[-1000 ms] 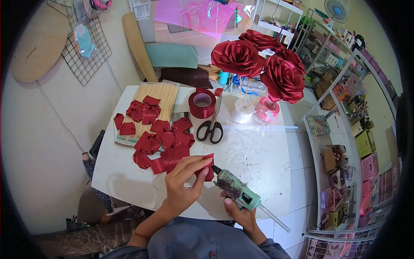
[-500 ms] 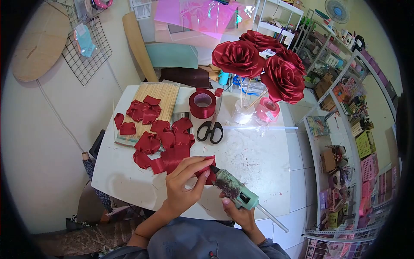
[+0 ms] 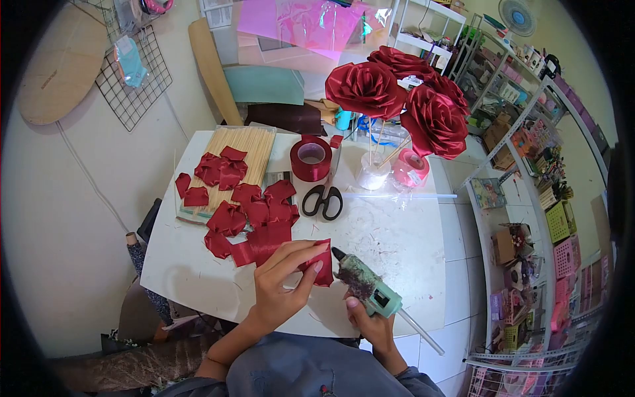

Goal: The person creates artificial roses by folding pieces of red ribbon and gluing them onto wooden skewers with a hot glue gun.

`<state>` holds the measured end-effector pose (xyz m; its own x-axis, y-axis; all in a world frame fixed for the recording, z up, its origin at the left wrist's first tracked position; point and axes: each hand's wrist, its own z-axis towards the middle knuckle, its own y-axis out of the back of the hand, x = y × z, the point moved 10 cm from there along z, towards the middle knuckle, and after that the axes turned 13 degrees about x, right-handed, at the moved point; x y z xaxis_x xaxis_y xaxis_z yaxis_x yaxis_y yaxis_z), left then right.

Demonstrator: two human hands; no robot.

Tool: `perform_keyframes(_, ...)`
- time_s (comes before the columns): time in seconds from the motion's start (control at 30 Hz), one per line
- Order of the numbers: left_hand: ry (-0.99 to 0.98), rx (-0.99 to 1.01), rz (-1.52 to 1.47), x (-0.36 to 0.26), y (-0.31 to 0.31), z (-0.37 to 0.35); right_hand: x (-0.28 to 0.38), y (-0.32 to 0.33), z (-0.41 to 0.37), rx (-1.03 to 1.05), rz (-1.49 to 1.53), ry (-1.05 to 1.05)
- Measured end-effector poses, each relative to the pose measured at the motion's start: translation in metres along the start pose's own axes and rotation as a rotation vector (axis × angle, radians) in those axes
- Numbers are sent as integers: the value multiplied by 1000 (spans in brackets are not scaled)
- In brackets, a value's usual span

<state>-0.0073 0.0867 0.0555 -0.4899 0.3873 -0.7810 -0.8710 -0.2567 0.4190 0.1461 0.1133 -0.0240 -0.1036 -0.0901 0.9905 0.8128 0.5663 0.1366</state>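
Between its thumb and fingers, my left hand pinches a small piece of red satin ribbon above the front of the white table. My right hand is wrapped round the handle of a green glue gun. The gun's dark nozzle points up and left, a short gap to the right of the ribbon piece. A clear glue stick sticks out of its back. Left of my left hand lie flat red ribbon pieces and folded red petals.
Black-handled scissors and a red ribbon roll lie behind my hands. Bamboo sticks sit at the back left. Red satin roses stand in a white holder beside a pink roll. Shelves line the right side.
The glue gun in my right hand has moved right and slightly down, so its nozzle is now apart from the ribbon piece. More of that piece shows. My left hand has hardly moved.
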Motion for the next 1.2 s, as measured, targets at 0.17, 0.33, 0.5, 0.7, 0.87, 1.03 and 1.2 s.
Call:
perform_keyframes(0.17, 44, -12, -107, 9, 1, -2, -23, 14, -11, -78, 101, -88)
perform_keyframes(0.33, 64, -149, -191, 17, 16, -4, -1, 3, -12, 64, -16, -49)
perform_keyframes(0.5, 74, -121, -199, 19, 17, -5, 11, -5, -8, 101, -33, -1)
perform_keyframes(0.7, 93, -81, -237, 19, 12, -5, 10, -12, -5, 170, -91, 18)
perform_keyframes(0.87, 88, -70, -271, 18, 10, -4, -5, -8, -7, 130, -22, -168)
perform_keyframes(1.03, 72, -127, -387, 20, 15, -4, -11, 17, -9, -34, -67, -87)
perform_keyframes(1.2, 88, -138, -523, 26, 20, -4, 26, 36, -2, -175, -429, 24)
